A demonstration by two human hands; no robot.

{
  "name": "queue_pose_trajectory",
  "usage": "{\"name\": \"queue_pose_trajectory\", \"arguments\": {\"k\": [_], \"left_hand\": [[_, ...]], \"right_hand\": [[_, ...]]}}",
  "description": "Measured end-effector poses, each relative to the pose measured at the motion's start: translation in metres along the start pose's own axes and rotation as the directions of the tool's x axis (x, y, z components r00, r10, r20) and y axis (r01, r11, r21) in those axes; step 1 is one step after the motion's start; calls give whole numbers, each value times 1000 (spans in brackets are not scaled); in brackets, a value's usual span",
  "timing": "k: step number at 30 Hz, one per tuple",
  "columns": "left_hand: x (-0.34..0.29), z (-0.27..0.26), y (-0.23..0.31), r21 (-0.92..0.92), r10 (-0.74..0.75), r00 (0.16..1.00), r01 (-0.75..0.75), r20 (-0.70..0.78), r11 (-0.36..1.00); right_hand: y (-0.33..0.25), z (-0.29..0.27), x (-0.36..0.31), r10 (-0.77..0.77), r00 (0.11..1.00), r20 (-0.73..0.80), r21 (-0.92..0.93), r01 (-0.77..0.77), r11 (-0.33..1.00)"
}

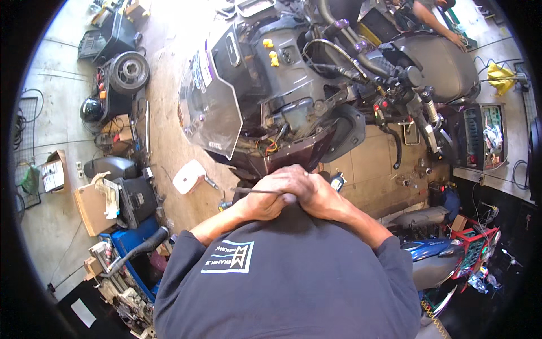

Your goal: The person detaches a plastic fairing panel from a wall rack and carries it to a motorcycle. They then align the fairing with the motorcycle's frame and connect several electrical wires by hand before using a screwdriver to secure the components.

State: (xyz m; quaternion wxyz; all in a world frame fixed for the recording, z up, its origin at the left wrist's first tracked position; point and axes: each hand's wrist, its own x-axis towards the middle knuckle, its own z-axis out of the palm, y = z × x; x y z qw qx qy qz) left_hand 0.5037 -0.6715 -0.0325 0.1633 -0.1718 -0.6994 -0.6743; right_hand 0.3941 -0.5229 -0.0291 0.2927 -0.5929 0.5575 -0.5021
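Note:
Both my hands are drawn together in front of my chest, closed and overlapping. From my left hand [266, 204] a thin dark rod [251, 191] sticks out to the left; its other end is hidden in the fingers. My right hand [305, 189] lies curled against the left one, and what it grips, if anything, is hidden. Just beyond them stands a dark motorcycle [265, 164] with its front panel opened. Coloured wires [272, 146] show inside. A clear windshield [217, 121] rises at its left, and handlebar controls [381, 110] are at its right.
A co-worker's arm [432, 21] reaches in beside the seat [443, 62]. A white panel [189, 176] and a drill-like tool [223, 205] are on the floor. At left are a cardboard box [93, 212] and a wheel [130, 72]. A red tool rack [480, 248] stands right.

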Motion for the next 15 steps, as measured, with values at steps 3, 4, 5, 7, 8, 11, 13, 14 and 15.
{"name": "queue_pose_trajectory", "arguments": {"k": [3,4,5,7,8,11,13,14,15], "left_hand": [[11,-4,36,-234,4,1000,-10,-23,972],[12,-8,52,-285,25,993,-57,-116,957],[12,-13,69,-361,71,973,-149,-220,921],[9,-25,99,-409,160,874,-367,-459,835],[5,-38,113,-398,163,888,-348,-429,849],[-10,-66,139,-316,160,862,-341,-481,886],[-25,-76,147,-238,141,794,-338,-591,911],[-33,-81,152,-204,159,754,-365,-638,909],[-40,-87,159,-171,159,729,-356,-666,919]], "right_hand": [[-7,-27,12,123,981,147,34,-130,991],[-3,-48,9,106,969,221,114,-134,984],[5,-70,8,96,980,172,67,-109,992],[29,-93,2,98,942,-322,-34,-115,993],[43,-97,-2,123,816,-565,-207,-284,936],[90,-103,-15,62,810,-583,-407,-357,840],[126,-104,-16,80,820,-567,-444,-386,808],[138,-105,-21,166,808,-565,-439,-465,769],[147,-115,-27,351,776,-525,-182,-505,844]]}}
